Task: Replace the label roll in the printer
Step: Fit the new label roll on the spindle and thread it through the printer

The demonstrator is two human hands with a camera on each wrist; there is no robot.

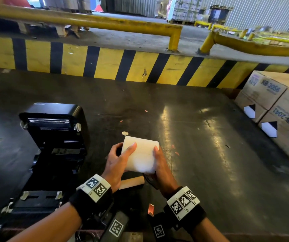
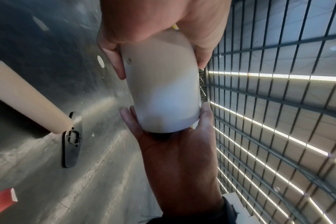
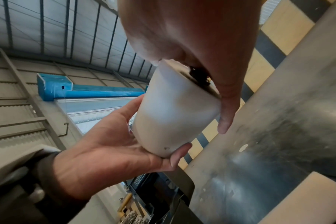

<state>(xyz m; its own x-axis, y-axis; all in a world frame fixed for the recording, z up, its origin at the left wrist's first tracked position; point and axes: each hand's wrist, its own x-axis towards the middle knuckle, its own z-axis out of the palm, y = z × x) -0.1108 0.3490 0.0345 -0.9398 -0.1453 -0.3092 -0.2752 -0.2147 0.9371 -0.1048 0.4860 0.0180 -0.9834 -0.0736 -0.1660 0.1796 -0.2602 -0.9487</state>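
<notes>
White label roll (image 1: 141, 157), black printer (image 1: 53, 137), tan cardboard core (image 1: 131, 183) on a dark grey surface (image 1: 201, 137), yellow-and-black diagonal stripes on the barrier (image 1: 105, 63), yellow rails (image 1: 88, 21) above.

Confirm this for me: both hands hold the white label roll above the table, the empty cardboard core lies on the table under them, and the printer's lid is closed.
Not quite: the printer has its lid open, tipped back with the roll bay exposed, as the head view shows. The rest stands: the left hand and right hand hold the white label roll above the table, and the empty cardboard core lies beneath them.
</notes>
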